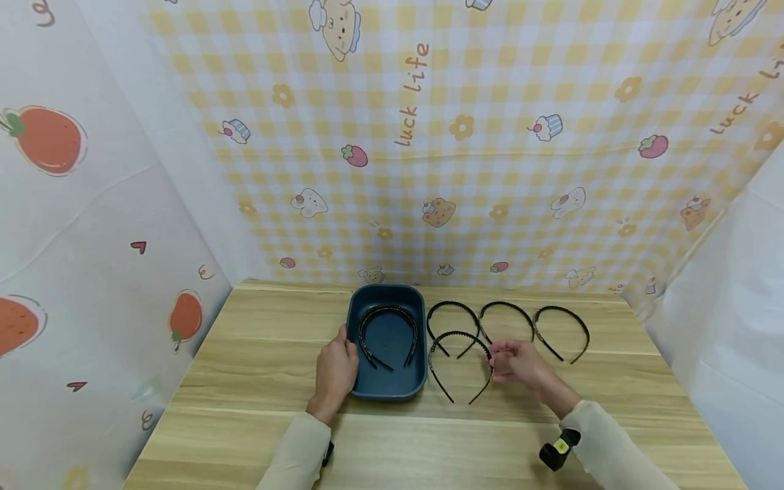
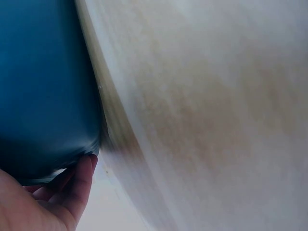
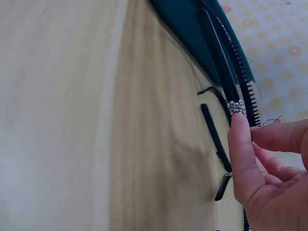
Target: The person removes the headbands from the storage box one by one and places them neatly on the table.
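Observation:
My right hand (image 1: 517,366) pinches a black headband (image 1: 461,333) by its right side between thumb and fingers. In the right wrist view, sparkly stones on the headband (image 3: 221,57) show just beyond the thumb tip, and comb-like teeth line its inner edge. My left hand (image 1: 337,367) grips the left rim of a dark blue plastic bin (image 1: 387,393); in the left wrist view its fingers (image 2: 83,185) curl at the bin's bottom edge. Inside the bin lie black headbands (image 1: 387,307), overlapping one another.
Three more black headbands lie in a row right of the bin: one nearest it (image 1: 452,303), a middle one (image 1: 505,304) and a far right one (image 1: 562,308). They rest on a wooden table (image 1: 257,381). A checked cloth backdrop (image 1: 392,224) hangs behind.

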`<state>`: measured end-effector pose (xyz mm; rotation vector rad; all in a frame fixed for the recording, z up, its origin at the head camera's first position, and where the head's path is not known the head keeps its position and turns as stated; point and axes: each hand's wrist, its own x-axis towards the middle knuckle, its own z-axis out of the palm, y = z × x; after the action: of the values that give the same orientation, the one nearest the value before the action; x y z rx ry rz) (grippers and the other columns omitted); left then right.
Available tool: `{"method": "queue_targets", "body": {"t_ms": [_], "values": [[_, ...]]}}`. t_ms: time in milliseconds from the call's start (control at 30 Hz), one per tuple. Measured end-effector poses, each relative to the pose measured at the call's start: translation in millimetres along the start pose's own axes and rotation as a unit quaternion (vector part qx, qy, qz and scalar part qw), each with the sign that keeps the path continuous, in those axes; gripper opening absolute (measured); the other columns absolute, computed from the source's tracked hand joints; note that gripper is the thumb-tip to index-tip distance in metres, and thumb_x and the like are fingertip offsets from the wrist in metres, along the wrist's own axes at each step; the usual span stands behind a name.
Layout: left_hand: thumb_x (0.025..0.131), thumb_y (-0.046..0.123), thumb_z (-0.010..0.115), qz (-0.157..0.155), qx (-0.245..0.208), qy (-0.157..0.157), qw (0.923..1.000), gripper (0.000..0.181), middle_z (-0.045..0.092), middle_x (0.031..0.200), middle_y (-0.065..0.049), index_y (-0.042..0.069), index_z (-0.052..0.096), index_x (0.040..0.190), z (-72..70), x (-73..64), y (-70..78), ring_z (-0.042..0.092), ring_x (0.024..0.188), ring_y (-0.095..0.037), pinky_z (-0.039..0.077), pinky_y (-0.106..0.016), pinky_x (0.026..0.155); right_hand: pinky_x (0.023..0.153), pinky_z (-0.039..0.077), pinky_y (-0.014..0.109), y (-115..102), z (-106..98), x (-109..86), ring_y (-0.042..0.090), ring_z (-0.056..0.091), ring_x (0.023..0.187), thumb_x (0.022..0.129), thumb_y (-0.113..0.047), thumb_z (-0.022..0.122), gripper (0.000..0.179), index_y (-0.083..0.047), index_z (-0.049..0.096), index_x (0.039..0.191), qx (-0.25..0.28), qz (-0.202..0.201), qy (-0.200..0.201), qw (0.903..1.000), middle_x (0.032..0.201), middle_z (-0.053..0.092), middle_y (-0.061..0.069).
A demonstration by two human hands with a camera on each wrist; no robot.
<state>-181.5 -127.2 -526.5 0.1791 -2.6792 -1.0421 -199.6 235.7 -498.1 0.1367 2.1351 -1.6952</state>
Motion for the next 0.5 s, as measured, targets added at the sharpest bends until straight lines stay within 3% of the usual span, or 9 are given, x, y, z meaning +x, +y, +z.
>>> {"method": "queue_targets", "body": {"t_ms": [233,500], "values": [[0.097,0.006,0.05,0.01,0.003,0.014,0.9999,0.043,0.064,0.075,-0.022,-0.012,0.052,0.136,0.6,-0.7,-0.7,0.044,0.047,-0.016,0.036,-0.031,0.044,0.074,0.059,0.037,11,3,-2.5,0.021,0.065,0.089,0.092,0.007,0.057,0.029,0.013,0.055,0.121,-0.006,-0.005,-0.009,0.9999,0.108,0.064,0.019],[0.098,0.006,0.05,0.007,-0.001,0.006,1.0,0.044,0.058,0.067,-0.015,-0.012,0.051,0.137,0.4,-0.5,-0.7,0.041,0.045,-0.015,0.034,-0.029,0.043,0.07,0.059,0.035,18,7,-4.1,0.02,0.067,0.084,0.089,0.008,0.059,0.028,0.014,0.055,0.116,-0.001,-0.004,-0.02,0.9998,0.1,0.068,0.016]]}}
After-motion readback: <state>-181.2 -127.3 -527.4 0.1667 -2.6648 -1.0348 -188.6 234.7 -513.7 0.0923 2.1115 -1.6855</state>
